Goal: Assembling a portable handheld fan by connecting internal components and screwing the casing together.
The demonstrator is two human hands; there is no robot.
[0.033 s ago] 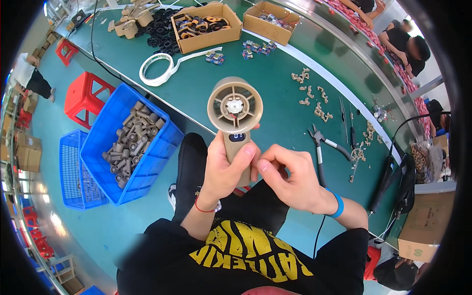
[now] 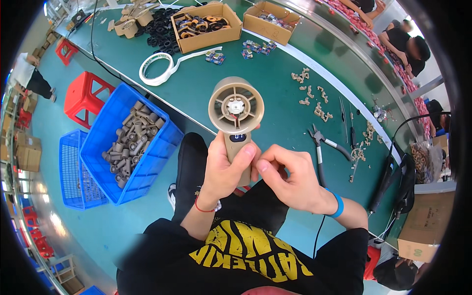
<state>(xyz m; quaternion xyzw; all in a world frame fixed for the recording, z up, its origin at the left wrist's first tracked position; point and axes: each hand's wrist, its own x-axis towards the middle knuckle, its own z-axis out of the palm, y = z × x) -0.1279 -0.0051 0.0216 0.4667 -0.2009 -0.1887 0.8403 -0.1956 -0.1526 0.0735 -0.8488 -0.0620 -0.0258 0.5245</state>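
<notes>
A beige handheld fan (image 2: 236, 110) stands upright in my left hand (image 2: 222, 164), its round front facing up at me. Spokes, a white hub and a short red wire show inside the ring. A small dark display (image 2: 238, 138) on the handle is lit. My left thumb lies across the handle just below that display, with the fingers wrapped behind. Close to the handle's right side is my right hand (image 2: 290, 177), its fingers curled and thumb tip against the bent index finger. Nothing shows between them. The lower handle is partly hidden by my left hand.
Left of me, a blue crate (image 2: 101, 169) holds beige fan housings, near a red stool (image 2: 86, 98). On the green table (image 2: 196, 96) lie white tape (image 2: 156, 69), small circuit boards (image 2: 215, 57), beige plastic pieces (image 2: 322, 113), pliers (image 2: 319, 140) and cardboard boxes (image 2: 206, 39).
The fan head has shifted very slightly to the right. My hands stay in almost the same place.
</notes>
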